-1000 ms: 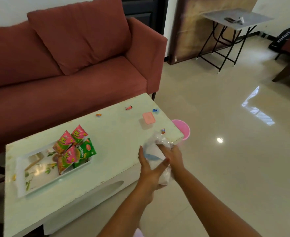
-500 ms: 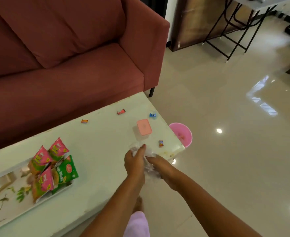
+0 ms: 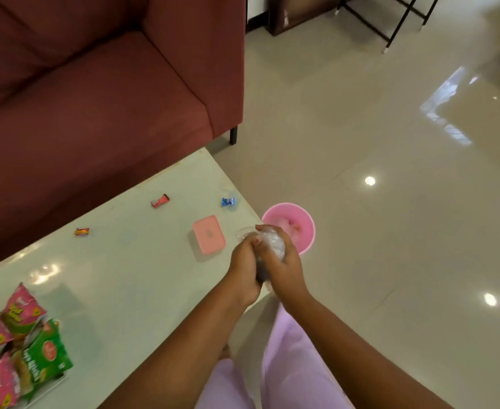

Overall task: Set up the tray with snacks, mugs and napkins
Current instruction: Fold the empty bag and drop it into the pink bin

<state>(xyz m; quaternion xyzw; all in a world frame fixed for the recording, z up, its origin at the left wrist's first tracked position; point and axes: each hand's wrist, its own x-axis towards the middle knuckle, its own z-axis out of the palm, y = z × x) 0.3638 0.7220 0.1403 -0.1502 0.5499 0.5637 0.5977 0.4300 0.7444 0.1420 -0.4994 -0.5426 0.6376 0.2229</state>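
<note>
My left hand [image 3: 244, 265] and my right hand [image 3: 284, 265] are pressed together around a crumpled clear plastic wrapper [image 3: 269, 242], squeezed into a ball over the table's right corner, beside a pink bin [image 3: 307, 225] on the floor. Several pink and green snack packets [image 3: 21, 349] lie on a tray at the bottom left; only the tray's lower edge [image 3: 51, 386] shows. A small pink lidded box [image 3: 209, 234] sits on the pale green table [image 3: 125, 290] just left of my hands. No mugs or napkins are in view.
Three small wrapped sweets lie on the table: an orange sweet [image 3: 81, 231], a red sweet [image 3: 160, 200] and a blue sweet [image 3: 228, 201]. A dark red sofa [image 3: 95, 98] runs behind the table. Glossy tiled floor [image 3: 390, 202] spreads to the right, with folding table legs [image 3: 390, 28] far back.
The wrapper was a loose sheet between my hands a second ago; both hands have since squeezed it into a tight ball and shifted right, towards the pink bin. My view has tilted down.
</note>
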